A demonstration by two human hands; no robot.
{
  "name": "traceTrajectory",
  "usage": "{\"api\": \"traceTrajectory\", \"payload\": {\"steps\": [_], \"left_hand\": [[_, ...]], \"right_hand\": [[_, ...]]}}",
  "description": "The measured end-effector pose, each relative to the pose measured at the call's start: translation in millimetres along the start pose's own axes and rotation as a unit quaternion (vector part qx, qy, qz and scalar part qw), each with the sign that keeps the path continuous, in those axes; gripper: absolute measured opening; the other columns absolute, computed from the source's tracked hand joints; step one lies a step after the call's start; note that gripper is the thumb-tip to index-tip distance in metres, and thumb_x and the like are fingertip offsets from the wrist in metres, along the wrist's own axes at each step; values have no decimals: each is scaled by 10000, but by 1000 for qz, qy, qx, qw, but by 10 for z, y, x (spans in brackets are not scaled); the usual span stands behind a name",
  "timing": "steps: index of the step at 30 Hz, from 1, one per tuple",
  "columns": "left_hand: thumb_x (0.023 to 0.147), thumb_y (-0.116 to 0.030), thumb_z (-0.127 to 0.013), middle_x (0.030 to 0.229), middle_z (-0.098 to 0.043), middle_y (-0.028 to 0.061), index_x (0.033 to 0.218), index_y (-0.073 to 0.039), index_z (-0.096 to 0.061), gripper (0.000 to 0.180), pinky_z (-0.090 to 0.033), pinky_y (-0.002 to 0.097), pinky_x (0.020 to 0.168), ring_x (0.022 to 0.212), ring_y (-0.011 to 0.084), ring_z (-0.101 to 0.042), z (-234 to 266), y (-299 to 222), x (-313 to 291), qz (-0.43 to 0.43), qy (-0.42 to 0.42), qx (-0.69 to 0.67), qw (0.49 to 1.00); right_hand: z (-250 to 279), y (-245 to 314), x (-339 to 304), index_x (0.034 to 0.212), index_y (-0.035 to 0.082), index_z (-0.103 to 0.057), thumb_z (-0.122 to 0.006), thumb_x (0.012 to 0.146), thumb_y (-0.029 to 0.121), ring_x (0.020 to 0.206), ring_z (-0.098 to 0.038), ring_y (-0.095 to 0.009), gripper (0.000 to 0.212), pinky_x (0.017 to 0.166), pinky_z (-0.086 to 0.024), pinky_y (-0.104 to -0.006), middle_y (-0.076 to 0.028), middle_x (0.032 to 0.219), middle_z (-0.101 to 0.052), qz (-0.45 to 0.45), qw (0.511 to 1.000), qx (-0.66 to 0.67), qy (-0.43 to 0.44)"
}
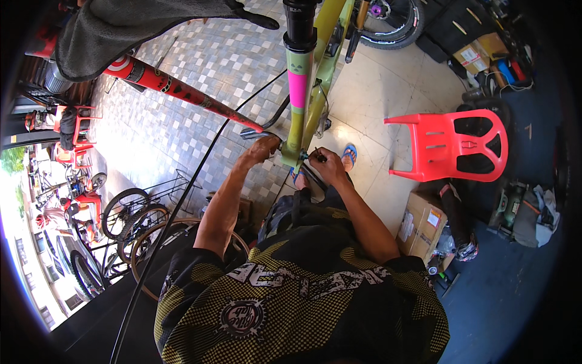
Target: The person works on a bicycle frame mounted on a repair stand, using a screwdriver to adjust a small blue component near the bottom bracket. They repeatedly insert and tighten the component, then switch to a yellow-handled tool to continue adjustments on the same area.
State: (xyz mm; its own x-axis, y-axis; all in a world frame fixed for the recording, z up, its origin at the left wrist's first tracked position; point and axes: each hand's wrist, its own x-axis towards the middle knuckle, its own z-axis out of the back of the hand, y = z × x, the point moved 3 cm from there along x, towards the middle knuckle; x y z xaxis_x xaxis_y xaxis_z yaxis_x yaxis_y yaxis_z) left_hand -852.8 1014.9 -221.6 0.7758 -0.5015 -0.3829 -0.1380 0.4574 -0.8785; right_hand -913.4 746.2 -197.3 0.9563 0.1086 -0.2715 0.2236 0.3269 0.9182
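A yellow-green bicycle frame with a pink band stands upright before me, a black post in its top end. My left hand is closed at the left side of the frame's lower end, fingers curled; what it grips, if anything, is hidden. On the other side, my right hand pinches close to a small teal part on the frame. Something small and dark shows at those fingertips, too small to name. A red pole slants down towards my left hand, with a dark grey cloth draped over its upper end.
A red plastic chair lies to the right, above a cardboard box. Several bicycle wheels stand at the left. A black cable runs diagonally past my left arm. Another wheel is at the far side, near boxes.
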Motion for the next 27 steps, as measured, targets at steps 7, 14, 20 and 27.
{"api": "traceTrajectory", "payload": {"steps": [7,14,20,27], "left_hand": [[988,-380,-544,795,-523,-19,968,-126,-563,255,-348,271,502,586,81,-444,-57,-208,-66,120,-2,-100,988],[997,-361,-516,804,-471,-27,903,-127,-544,253,-370,259,501,611,80,-449,-78,-188,-60,54,-14,-53,997],[972,-300,-521,859,-467,-23,883,-121,-524,200,-382,248,500,611,81,-439,-69,-186,-64,0,26,-40,999],[993,-276,-520,763,-417,-40,985,-145,-534,132,-327,238,496,599,72,-397,-72,-211,-102,51,6,-100,994]], "right_hand": [[-91,-61,-9,1096,-25,-654,-709,917,72,757,-633,-100,211,681,-522,-261,-60,888,-684,-19,984,175,36],[-77,-186,-35,1089,16,-670,-745,938,111,798,-588,-68,194,704,-482,-237,-14,933,-664,-76,972,209,71],[-57,-137,-56,1063,7,-691,-760,929,113,784,-592,-73,184,707,-486,-242,-4,882,-654,-64,973,215,58],[-23,-61,-46,1032,-32,-666,-744,910,65,809,-642,-92,175,733,-538,-249,-44,900,-676,-37,983,173,43]]}}
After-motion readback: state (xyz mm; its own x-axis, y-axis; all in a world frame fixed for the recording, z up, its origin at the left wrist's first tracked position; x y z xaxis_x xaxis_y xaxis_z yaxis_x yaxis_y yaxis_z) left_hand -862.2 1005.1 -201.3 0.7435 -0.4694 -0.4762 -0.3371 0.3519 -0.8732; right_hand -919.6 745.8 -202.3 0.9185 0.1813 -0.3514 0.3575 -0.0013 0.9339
